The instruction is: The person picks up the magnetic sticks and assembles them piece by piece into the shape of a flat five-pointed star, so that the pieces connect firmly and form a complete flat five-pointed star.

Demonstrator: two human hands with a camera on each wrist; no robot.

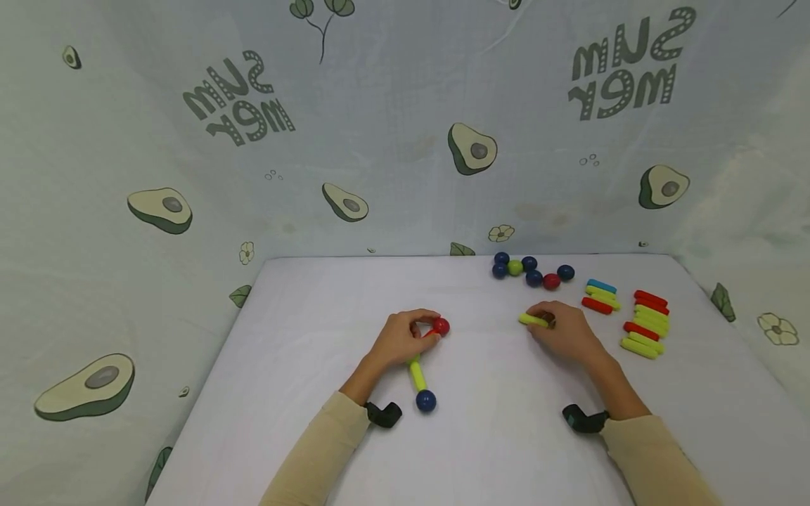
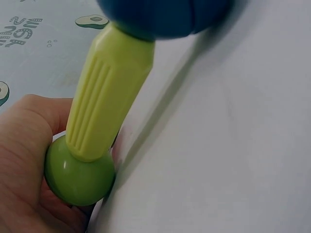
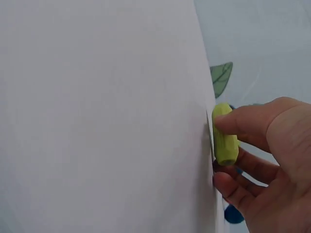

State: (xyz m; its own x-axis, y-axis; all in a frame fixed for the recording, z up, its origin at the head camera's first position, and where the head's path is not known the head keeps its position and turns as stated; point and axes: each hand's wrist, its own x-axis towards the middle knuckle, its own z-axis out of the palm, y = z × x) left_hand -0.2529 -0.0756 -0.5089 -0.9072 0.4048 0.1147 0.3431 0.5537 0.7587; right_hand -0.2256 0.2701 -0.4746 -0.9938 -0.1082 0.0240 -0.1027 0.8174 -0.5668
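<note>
- Where the left beige sleeve (image 1: 316, 450) ends, we see a black wrist camera (image 1: 383, 414) and the left hand (image 1: 400, 339), its thumb and fingers curled round part of a joined piece (image 1: 418, 376).
- Left of the middle of the white table (image 1: 329, 302), we trace that piece: a blue ball (image 1: 426, 401) points toward the near edge, and a yellow stick (image 2: 104, 92) links it to a green ball (image 2: 80, 170) beside the palm.
- At the same hand's fingertips, we find a red stick (image 1: 430, 332) leading to a red ball (image 1: 442, 326); we cannot tell how firmly they join.
- By the far edge, right of its middle, we count a loose cluster of balls (image 1: 534, 278): five blue, one green, one red.
- Nearer us, well apart from the left, the right hand (image 1: 565, 332) pinches a loose yellow stick (image 1: 534, 320) between thumb and fingers; we cannot tell whether it touches the table.
- Toward the far right corner, we see a small stick group (image 1: 597, 305) in blue, yellow and red.
- Closest to the right edge, we see a larger stick group (image 1: 650, 318), red and yellow, laid side by side.
</note>
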